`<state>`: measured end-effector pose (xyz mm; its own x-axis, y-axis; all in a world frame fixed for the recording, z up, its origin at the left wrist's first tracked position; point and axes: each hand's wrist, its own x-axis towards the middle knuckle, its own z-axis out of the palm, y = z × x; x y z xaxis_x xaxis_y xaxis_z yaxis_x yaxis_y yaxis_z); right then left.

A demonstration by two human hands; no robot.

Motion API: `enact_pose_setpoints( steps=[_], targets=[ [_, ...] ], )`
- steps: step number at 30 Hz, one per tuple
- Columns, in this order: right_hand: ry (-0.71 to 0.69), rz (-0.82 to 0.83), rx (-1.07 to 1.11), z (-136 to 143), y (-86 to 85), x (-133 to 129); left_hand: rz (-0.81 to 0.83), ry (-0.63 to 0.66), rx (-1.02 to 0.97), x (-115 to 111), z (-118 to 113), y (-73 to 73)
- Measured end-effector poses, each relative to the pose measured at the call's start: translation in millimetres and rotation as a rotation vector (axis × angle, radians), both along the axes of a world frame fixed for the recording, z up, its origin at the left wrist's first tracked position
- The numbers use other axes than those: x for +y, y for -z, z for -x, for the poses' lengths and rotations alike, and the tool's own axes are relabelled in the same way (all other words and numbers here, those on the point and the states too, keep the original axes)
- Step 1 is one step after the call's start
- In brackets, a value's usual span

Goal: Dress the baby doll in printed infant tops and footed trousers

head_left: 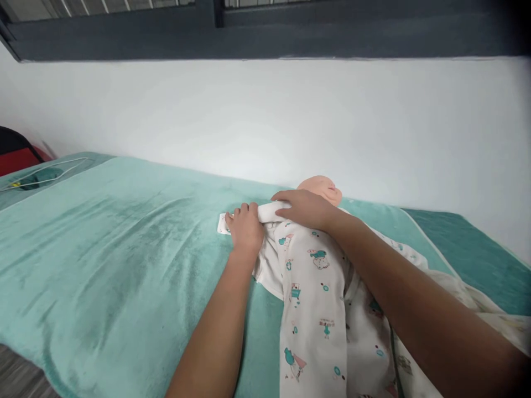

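Note:
A baby doll lies on the teal bed cover, its pinkish head point(319, 187) by the wall. White printed baby clothes point(315, 287) cover its body. One white sleeve point(271, 213) stretches out to the left. My left hand point(245, 226) is closed around this sleeve near its cuff point(223, 223). My right hand point(305, 209) rests at the shoulder end of the sleeve, below the doll's head, with its fingers curved over the fabric and the thumb apart. The doll's arm is hidden inside the cloth.
The teal bed cover point(124, 237) spreads to both sides. Behind it stands a white wall point(249, 116) under a dark window frame point(265, 38). At the far left are a red and black object point(16, 152) and a white cord point(62, 163). More printed cloth point(464, 293) lies at the right.

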<state>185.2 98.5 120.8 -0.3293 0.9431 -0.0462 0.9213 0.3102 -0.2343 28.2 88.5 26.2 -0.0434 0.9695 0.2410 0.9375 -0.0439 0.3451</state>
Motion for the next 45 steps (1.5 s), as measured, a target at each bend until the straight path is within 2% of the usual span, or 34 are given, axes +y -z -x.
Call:
enact_pose_setpoints(
  steps=[3, 5, 7, 9, 12, 14, 17, 19, 21, 23, 26, 27, 29, 33, 35, 37, 41, 45],
  targets=[
    [0.133, -0.04, 0.172, -31, 1.4, -21, -0.013, -0.043, 0.011, 2, 4, 0.8],
    [0.219, -0.068, 0.292, -59, 11.1, -40, -0.026, -0.062, 0.014, 2, 6, 1.7],
    [0.342, -0.113, 0.42, -89, 29.1, -58, -0.03, -0.064, 0.017, 2, 7, 2.4],
    [0.458, -0.159, 0.458, -117, 51.2, -74, -0.019, -0.057, 0.02, 2, 7, 3.2],
    [0.492, -0.232, 0.306, -143, 77.0, -87, -0.002, -0.054, 0.03, 2, 5, 4.9],
    [0.54, -0.241, 0.242, -147, 83.7, -90, 0.004, -0.059, 0.044, 2, 4, 6.6],
    [0.581, -0.306, 0.158, -136, 82.5, -88, 0.003, -0.041, 0.072, 0, 3, 5.7],
    [0.581, -0.338, 0.083, -126, 79.2, -87, -0.009, 0.052, 0.058, -7, 1, -1.0],
    [0.604, -0.329, 0.053, -121, 76.2, -88, -0.034, 0.237, -0.019, -21, -5, -14.3],
    [0.625, -0.317, 0.06, -120, 74.0, -89, -0.084, 0.453, -0.15, -39, -16, -32.5],
    [0.648, -0.332, 0.095, -124, 73.3, -90, -0.141, 0.68, -0.317, -64, -45, -60.3],
    [0.652, -0.34, 0.112, -126, 73.6, -90, -0.128, 0.753, -0.31, -68, -57, -68.0],
    [0.663, -0.354, 0.149, -129, 74.8, -90, -0.072, 0.841, -0.173, -69, -85, -79.9],
    [0.71, -0.347, 0.205, -134, 76.2, -89, 0.108, 0.837, 0.288, -48, -142, -92.1],
    [0.731, -0.32, 0.217, -135, 75.6, -89, 0.238, 0.784, 0.403, -36, -166, -92.6],
    [0.757, -0.298, 0.228, -136, 74.3, -89, 0.3, 0.761, 0.449, -28, -185, -89.3],
    [0.771, -0.282, 0.255, -137, 70.8, -89, 0.303, 0.72, 0.495, -23, -204, -78.5],
    [0.796, -0.234, 0.29, -139, 68.1, -89, 0.276, 0.675, 0.524, -18, -203, -78.3]
  ],
)
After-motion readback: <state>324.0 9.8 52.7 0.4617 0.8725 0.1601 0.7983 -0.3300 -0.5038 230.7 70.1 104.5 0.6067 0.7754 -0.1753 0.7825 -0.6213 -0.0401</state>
